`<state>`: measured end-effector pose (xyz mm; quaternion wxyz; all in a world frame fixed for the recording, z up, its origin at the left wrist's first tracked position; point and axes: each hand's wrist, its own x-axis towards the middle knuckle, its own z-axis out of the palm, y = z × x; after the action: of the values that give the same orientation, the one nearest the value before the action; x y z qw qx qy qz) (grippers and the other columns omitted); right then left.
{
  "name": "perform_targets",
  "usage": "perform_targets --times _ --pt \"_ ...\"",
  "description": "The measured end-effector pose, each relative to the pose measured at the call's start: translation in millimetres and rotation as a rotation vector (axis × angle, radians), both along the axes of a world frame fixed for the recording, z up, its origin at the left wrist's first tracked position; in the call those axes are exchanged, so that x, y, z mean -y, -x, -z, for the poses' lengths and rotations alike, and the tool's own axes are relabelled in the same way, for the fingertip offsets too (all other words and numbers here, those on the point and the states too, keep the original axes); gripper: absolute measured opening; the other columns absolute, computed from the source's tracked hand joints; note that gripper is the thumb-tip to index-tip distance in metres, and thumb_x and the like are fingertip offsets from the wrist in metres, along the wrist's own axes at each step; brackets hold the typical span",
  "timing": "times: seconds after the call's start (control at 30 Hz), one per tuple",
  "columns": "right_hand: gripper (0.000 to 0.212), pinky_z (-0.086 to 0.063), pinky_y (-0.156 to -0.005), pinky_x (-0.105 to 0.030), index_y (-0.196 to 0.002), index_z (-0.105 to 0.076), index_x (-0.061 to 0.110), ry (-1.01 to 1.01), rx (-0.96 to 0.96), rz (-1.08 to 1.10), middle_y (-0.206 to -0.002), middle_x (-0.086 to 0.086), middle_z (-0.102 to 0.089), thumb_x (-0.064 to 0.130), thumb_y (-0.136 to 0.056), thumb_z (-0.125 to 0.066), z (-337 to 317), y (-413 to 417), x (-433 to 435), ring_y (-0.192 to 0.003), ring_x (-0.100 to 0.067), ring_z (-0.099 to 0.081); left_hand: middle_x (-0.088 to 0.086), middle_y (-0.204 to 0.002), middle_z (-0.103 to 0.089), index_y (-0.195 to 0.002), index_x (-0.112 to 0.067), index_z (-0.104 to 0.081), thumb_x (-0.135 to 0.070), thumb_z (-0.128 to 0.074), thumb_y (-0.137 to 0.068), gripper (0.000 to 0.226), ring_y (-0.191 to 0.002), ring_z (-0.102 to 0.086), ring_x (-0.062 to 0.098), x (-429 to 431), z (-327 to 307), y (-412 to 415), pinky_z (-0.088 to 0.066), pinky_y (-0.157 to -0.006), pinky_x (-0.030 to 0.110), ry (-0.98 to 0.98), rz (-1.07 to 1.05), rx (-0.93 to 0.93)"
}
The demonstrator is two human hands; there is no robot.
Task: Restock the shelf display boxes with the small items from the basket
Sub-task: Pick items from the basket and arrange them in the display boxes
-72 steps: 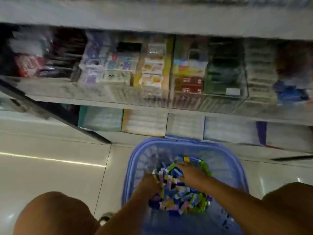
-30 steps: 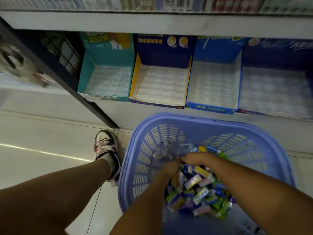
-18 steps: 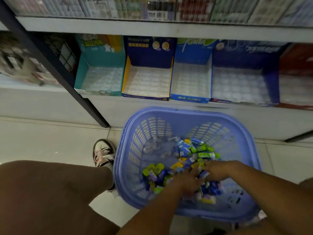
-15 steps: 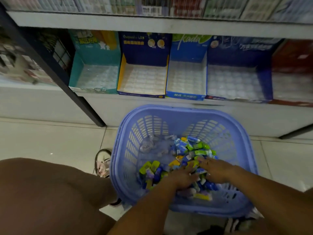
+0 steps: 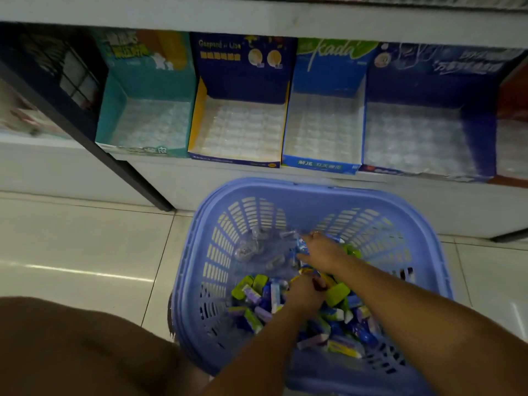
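A lilac plastic basket [image 5: 285, 186] stands on the floor below the shelf. It holds a heap of small packets [image 5: 257, 292] in green, blue, purple and yellow. My left hand [image 5: 304, 294] is down in the heap, with its fingers curled round a few packets. My right hand [image 5: 321, 250] reaches to the far side of the heap and pinches a blue packet [image 5: 300, 248]. On the shelf stand a teal display box [image 5: 114, 110], a navy and yellow one [image 5: 197, 115], a light blue one [image 5: 317, 164] and a dark blue one [image 5: 480, 132]. Each shows only a clear tray insert.
Crumpled clear wrappers [image 5: 251, 248] lie in the basket's far left part. A dark slanted shelf post [image 5: 120, 167] comes down to the tiled floor [image 5: 85, 247] left of the basket. My knee [image 5: 71, 347] fills the lower left corner. A white shelf board [image 5: 257, 12] overhangs the boxes.
My right hand has moved forward from the middle of the heap to its far edge and onto a blue packet. My left hand stays in the heap. The view has come closer to the basket.
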<state>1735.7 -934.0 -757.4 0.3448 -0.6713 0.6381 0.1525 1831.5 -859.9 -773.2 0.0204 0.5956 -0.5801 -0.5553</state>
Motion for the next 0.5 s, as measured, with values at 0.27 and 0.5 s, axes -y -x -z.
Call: perform_targets --times 0.27,0.5 --pt "0.067 -0.025 -0.109 -0.038 -0.133 -0.039 0.014 0.280 -0.201 0.129 -0.133 -0.008 -0.047 0.062 -0.087 -0.045 63.7 -31.4 -6.4 -0.128 -0.028 -0.033 0.019 -0.125 -0.059 -0.121 -0.001 -0.056 -0.014 -0.043 -0.096 0.030 -0.114 -0.055 0.034 40.5 14.4 -35.9 -0.043 -0.093 0.039 0.062 0.172 0.362" --pt "0.048 -0.032 -0.103 -0.040 -0.124 -0.054 0.021 0.169 -0.228 -0.194 -0.126 -0.004 -0.055 0.051 -0.088 -0.046 60.2 -19.1 6.3 -0.126 -0.026 -0.034 0.013 -0.149 -0.030 -0.144 -0.009 -0.032 -0.022 -0.047 -0.093 0.055 -0.138 -0.027 0.030 62.9 42.4 -56.3 -0.021 -0.114 0.038 0.110 0.133 0.371"
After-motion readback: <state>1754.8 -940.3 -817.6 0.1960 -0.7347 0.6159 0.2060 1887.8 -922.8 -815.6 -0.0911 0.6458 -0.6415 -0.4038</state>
